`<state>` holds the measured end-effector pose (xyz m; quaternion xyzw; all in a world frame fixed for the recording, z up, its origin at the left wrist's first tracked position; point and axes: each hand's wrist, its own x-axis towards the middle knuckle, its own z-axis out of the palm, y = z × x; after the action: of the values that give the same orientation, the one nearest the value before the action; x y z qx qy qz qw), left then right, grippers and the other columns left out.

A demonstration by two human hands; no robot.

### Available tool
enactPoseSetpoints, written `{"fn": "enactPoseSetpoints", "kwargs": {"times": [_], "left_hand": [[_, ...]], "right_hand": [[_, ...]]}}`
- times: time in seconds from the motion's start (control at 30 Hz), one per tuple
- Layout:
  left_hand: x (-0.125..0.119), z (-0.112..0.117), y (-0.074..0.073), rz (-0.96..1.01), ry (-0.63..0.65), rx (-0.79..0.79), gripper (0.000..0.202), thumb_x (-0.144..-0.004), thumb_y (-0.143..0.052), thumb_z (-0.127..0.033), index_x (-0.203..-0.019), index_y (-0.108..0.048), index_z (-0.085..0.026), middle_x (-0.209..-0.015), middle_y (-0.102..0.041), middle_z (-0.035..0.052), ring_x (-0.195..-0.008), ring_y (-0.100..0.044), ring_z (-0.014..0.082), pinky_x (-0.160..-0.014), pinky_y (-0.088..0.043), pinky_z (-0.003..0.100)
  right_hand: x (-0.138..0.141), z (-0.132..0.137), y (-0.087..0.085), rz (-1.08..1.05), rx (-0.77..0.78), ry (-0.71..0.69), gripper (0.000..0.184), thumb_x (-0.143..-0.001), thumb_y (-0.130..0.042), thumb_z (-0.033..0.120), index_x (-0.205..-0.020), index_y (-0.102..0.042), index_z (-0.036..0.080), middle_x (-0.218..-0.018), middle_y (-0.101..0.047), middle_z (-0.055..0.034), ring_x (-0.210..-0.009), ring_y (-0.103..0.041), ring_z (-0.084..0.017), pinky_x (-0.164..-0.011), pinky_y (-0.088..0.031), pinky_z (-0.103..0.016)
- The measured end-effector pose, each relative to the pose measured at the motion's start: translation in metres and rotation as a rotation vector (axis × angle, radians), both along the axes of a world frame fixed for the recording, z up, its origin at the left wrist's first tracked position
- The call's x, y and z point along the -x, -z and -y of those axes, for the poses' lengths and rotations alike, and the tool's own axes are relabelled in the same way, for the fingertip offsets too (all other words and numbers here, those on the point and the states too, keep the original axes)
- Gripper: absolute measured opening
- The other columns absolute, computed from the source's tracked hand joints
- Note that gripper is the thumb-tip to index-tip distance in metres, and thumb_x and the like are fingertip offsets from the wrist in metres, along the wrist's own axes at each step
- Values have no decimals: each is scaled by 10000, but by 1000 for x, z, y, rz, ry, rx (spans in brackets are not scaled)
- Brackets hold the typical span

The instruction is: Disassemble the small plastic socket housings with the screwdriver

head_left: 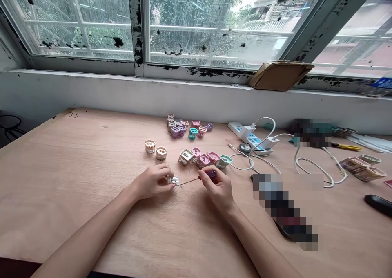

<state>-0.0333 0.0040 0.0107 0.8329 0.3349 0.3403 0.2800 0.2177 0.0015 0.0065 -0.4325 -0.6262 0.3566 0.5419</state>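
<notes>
Head view looks forward — down across the table (76, 163).

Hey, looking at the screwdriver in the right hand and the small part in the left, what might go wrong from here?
The screwdriver in the right hand points toward the left hand, so a slip might jab it. The small part is pinched between fingers and could pop loose. Coloured pieces stand close beyond the right hand; a knock might scatter them.

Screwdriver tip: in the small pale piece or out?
Out: the screwdriver in the right hand shows its bare tip beside the pale piece in the left hand.
</notes>
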Motion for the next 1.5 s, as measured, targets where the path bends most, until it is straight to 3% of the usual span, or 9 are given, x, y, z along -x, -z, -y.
{"fn": "enactPoseSetpoints", "kwargs": {"times": [0.23, 0.5, 0.67, 0.87, 1.5], "left_hand": [[0, 0, -2, 6, -19, 0, 83, -894, -656, -246, -907, -644, -165, -903, -620, 52, -766, -599, 136, -658, -525, 221], [1, 0, 0, 15, -26, -5, 81, -893, -656, -251, -905, -652, -172, -891, -618, 47, -764, -603, 135, -670, -539, 222], [1, -1, 1, 14, -45, 3, 67, -884, -667, -235, -904, -656, -172, -900, -620, 48, -775, -609, 136, -672, -532, 216], [0, 1, -1, 17, -29, -21, 63, -887, -666, -225, -920, -660, -172, -902, -634, 51, -788, -611, 144, -685, -530, 226], [-4, 4, -1, 27, 0, -16, 66, -884, -667, -218, -930, -662, -171, -936, -640, 55, -783, -615, 135, -679, -507, 210]], "right_hand": [[-4, -8, 2, -273, 119, -7, 385, -806, -785, 536, -767, -631, 186, -548, -457, 51, -407, -331, -78, -375, -229, -217], [-6, -14, -4, -434, 169, -77, 376, -734, -861, 491, -813, -643, 196, -498, -443, 75, -380, -368, -81, -367, -306, -217], [-6, -12, -8, -444, 192, -111, 339, -719, -878, 429, -865, -682, 194, -518, -493, 63, -388, -424, -93, -359, -368, -221], [-3, -10, -8, -411, 185, -70, 405, -714, -883, 496, -820, -665, 171, -576, -650, -9, -376, -523, -111, -344, -417, -220], [0, -7, 0, -342, 111, -125, 311, -831, -820, 436, -816, -652, 175, -583, -661, -8, -411, -555, -112, -381, -431, -203]]}}
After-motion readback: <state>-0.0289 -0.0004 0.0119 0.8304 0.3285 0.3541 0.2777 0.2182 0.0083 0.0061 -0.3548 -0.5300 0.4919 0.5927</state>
